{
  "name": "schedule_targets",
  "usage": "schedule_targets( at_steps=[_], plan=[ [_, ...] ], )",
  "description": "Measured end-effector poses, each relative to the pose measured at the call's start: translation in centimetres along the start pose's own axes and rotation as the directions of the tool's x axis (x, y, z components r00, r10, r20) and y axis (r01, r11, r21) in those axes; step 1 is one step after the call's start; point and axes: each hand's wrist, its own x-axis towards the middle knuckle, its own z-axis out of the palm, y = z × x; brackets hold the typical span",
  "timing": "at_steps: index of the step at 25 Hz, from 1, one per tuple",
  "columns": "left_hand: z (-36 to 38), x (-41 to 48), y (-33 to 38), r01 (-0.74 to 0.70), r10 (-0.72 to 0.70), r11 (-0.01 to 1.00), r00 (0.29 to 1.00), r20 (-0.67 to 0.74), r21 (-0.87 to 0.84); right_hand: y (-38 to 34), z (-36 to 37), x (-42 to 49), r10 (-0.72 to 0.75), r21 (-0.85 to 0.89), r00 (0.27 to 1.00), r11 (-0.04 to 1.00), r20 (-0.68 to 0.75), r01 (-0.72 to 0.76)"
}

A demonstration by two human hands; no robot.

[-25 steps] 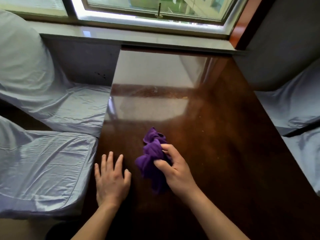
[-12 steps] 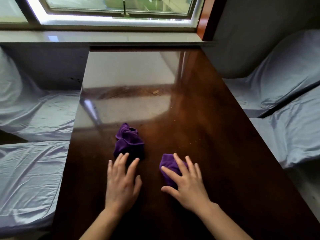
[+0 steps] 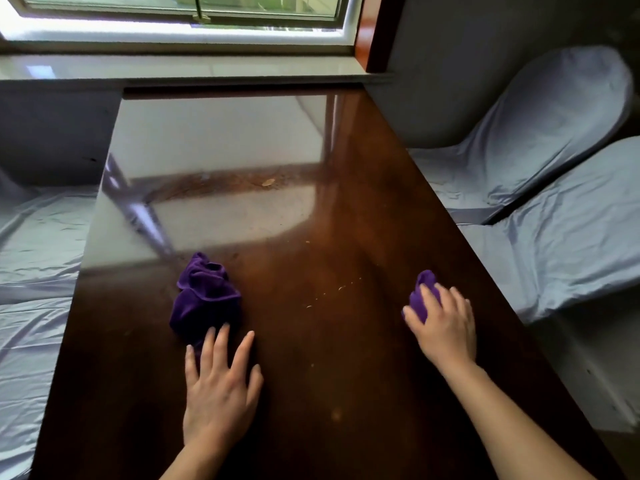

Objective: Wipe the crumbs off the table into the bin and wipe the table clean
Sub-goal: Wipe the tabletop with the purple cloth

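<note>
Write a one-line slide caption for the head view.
Left hand touches a crumpled purple cloth, right hand presses a smaller purple cloth near the table's right edge, crumbs scattered between.

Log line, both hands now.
left hand flat, fingertips on big purple cloth | right hand presses small purple cloth | crumbs between, on table

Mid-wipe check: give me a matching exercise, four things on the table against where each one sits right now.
Things:
1. big purple cloth
2. small purple cloth
3. scattered crumbs
4. tan flake

Places:
A. far up the table, in the bright reflection
B. under the right hand, near the right edge
C. on bare wood between the two cloths
D. crumpled, at the fingertips of the left hand

Pairs: 1-D, 2-B, 3-C, 4-A.
</note>
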Motion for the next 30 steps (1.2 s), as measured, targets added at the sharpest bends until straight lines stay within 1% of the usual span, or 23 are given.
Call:
schedule_targets(
  at_steps=[1,2,3,6,8,9,10,11,12,14,15,16,17,18,20,21,23,24,25,26,27,28,30],
  plan=[
    [0.2,0.0,-0.1,0.001,-0.001,1.0,1.0,0.003,0.008,-0.2,0.0,1.2,0.082,0.07,0.996,0.994,0.019,-0.083],
    [0.3,-0.1,-0.2,0.0,-0.001,1.0,1.0,0.005,0.02,-0.7,0.0,1.8,0.101,0.129,0.995,0.986,0.026,-0.103],
    [0.3,-0.1,-0.3,-0.001,0.001,0.999,1.0,0.008,0.034,-1.5,0.1,1.4,0.061,0.166,0.998,0.984,0.01,-0.062],
    [0.1,-0.1,-0.2,0.002,-0.003,0.998,1.0,0.027,0.066,-4.3,0.9,-4.3,-0.237,0.235,0.971,0.943,-0.027,0.236],
    [0.0,0.0,0.0,0.004,-0.008,0.997,0.999,0.044,0.08,-4.5,1.2,-8.8,-0.491,0.22,0.871,0.85,0.005,0.478],
    [0.1,0.0,0.1,0.008,-0.011,0.997,0.999,0.044,0.081,-3.6,1.1,-9.3,-0.574,0.184,0.819,0.805,-0.001,0.564],
    [0.1,0.0,0.0,0.012,-0.016,0.997,0.999,0.045,0.082,-2.3,1.0,-8.4,-0.603,0.146,0.798,0.788,-0.018,0.598],
    [0.1,0.0,0.0,0.015,-0.019,0.996,0.999,0.044,0.084,-0.9,1.0,-6.7,-0.558,0.09,0.828,0.823,-0.051,0.561],
    [0.1,0.1,0.0,0.018,-0.022,0.996,0.999,0.042,0.091,0.5,0.8,-4.4,-0.448,0.035,0.889,0.891,-0.094,0.453],
    [0.2,0.0,0.0,0.019,-0.023,0.994,0.999,0.043,0.106,2.9,-0.1,0.5,-0.108,0.009,0.985,0.994,-0.136,0.11],
    [0.1,0.0,0.0,0.016,-0.021,0.994,0.999,0.041,0.108,3.4,-0.3,2.6,0.043,0.056,0.992,0.998,-0.116,-0.037],
    [0.0,-0.1,0.1,0.015,-0.019,0.994,0.999,0.035,0.106,3.0,-0.3,3.9,0.146,0.114,0.984,0.984,-0.098,-0.135],
    [-0.1,-0.1,0.1,0.014,-0.017,0.994,0.999,0.028,0.105,1.8,-0.1,4.4,0.187,0.165,0.977,0.972,-0.1,-0.169],
    [-0.2,-0.1,0.2,0.013,-0.016,0.995,0.999,0.028,0.103,0.1,0.3,3.8,0.143,0.188,0.982,0.975,-0.127,-0.118],
    [-0.4,-0.1,0.2,0.023,-0.027,0.994,0.999,0.034,0.103,-3.5,1.4,0.5,-0.144,0.183,0.971,0.967,-0.194,0.179],
    [-0.4,0.0,0.1,0.027,-0.031,0.994,0.999,0.036,0.103,-4.7,2.0,-1.9,-0.319,0.166,0.926,0.921,-0.202,0.354],
    [-0.3,0.0,0.1,0.03,-0.035,0.994,0.998,0.042,0.106,-4.9,2.8,-5.9,-0.63,0.129,0.759,0.749,-0.162,0.649],
    [-0.3,0.0,0.1,0.032,-0.037,0.994,0.998,0.042,0.102,-4.2,2.7,-6.1,-0.721,0.102,0.678,0.67,-0.143,0.735],
    [-0.2,0.0,0.1,0.034,-0.038,0.995,0.999,0.039,0.098,-3.2,2.5,-5.2,-0.762,0.074,0.632,0.628,-0.143,0.775],
    [-0.2,0.0,0.1,0.037,-0.04,0.995,0.999,0.037,0.093,-2.3,2.3,-3.6,-0.758,0.036,0.633,0.636,-0.156,0.771],
    [-0.1,0.0,0.1,0.039,-0.042,0.995,0.999,0.034,0.087,-1.5,2.1,-1.6,-0.717,-0.001,0.675,0.685,-0.175,0.728],
    [-0.1,0.0,0.0,0.041,-0.043,0.996,0.999,0.03,0.081,-0.8,1.9,0.7,-0.637,-0.025,0.747,0.764,-0.193,0.645],
    [0.0,0.0,0.0,0.044,-0.045,0.997,0.999,0.018,0.07,0.1,1.8,5.3,-0.383,-0.001,0.898,0.92,-0.219,0.392]
  ],
)
